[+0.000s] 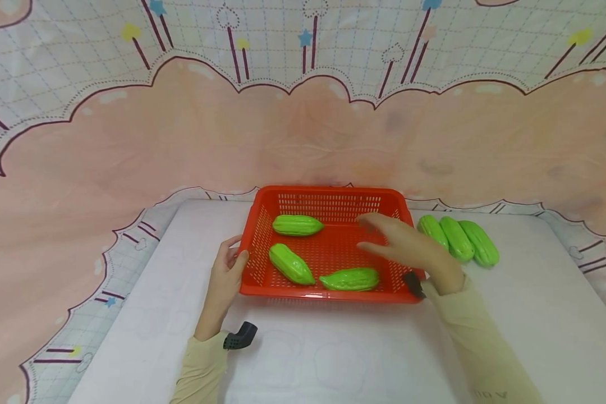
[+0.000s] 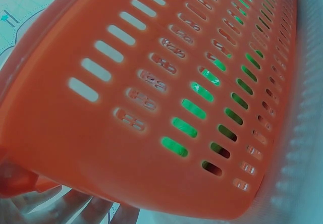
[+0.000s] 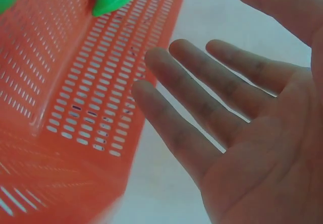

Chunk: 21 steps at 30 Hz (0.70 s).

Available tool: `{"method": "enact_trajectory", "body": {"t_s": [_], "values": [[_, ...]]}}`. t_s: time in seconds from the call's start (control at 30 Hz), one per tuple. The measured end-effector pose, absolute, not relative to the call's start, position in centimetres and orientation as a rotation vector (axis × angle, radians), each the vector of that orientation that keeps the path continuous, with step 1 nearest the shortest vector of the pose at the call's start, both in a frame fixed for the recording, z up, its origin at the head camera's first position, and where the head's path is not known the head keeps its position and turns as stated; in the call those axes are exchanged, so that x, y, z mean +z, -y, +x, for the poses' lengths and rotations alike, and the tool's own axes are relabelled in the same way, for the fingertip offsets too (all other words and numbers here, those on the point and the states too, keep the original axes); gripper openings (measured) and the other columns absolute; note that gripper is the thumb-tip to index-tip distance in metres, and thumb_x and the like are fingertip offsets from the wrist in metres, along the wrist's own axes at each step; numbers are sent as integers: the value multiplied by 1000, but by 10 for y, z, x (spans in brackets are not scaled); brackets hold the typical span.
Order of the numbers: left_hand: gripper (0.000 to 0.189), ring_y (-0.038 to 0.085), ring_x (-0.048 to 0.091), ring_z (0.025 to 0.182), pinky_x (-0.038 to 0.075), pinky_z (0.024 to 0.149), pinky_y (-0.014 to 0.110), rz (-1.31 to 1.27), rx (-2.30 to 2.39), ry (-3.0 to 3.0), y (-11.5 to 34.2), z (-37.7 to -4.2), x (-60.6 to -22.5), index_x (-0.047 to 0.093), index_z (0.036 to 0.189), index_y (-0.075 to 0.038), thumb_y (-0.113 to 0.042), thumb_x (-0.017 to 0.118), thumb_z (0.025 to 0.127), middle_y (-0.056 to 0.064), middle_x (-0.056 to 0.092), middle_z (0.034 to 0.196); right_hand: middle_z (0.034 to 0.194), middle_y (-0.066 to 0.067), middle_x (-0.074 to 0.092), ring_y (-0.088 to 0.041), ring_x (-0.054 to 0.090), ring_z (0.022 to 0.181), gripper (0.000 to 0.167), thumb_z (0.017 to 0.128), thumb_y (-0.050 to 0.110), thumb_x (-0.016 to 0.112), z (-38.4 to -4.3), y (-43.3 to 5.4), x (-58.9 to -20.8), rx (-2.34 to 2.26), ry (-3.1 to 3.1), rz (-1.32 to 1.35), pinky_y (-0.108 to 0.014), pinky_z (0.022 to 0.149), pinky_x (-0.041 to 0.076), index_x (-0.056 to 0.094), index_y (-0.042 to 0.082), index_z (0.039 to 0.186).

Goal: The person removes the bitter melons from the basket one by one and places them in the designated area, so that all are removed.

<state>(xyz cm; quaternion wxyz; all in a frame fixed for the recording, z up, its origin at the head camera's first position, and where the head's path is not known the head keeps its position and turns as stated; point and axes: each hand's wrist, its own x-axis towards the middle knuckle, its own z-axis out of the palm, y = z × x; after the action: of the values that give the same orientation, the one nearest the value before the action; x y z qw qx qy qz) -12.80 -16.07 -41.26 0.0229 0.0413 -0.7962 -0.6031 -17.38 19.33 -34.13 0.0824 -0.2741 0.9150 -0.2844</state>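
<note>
Pink cloth (image 1: 303, 140) hangs behind my table (image 1: 343, 348). My left hand (image 1: 228, 270) pinches the red basket (image 1: 328, 247) at nine o'clock, three bitter melons (image 1: 350, 279) inside; my right hand (image 1: 403, 243) spreads at three.

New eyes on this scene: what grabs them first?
The bright red basket in the middle of the white table, with three vivid green gourds lying inside and the person's left hand gripping its left rim. Next, the right hand, empty with fingers spread, over the basket's right side. Then three more gourds side by side on the table, to the right of the basket.
</note>
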Motion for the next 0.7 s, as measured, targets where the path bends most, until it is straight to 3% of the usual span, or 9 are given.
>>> {"method": "enact_trajectory", "body": {"t_s": [0.7], "values": [[46, 36, 60, 116, 53, 95, 43, 139, -1860, 2468, 160, -128, -413, 37, 148, -9, -20, 48, 105, 24, 57, 130, 130, -16, 61, -31, 59, 119, 51, 95, 26, 67, -187, -181, -357, -751, -2586, -867, -50, 105, 47, 52, -1, 136]]}}
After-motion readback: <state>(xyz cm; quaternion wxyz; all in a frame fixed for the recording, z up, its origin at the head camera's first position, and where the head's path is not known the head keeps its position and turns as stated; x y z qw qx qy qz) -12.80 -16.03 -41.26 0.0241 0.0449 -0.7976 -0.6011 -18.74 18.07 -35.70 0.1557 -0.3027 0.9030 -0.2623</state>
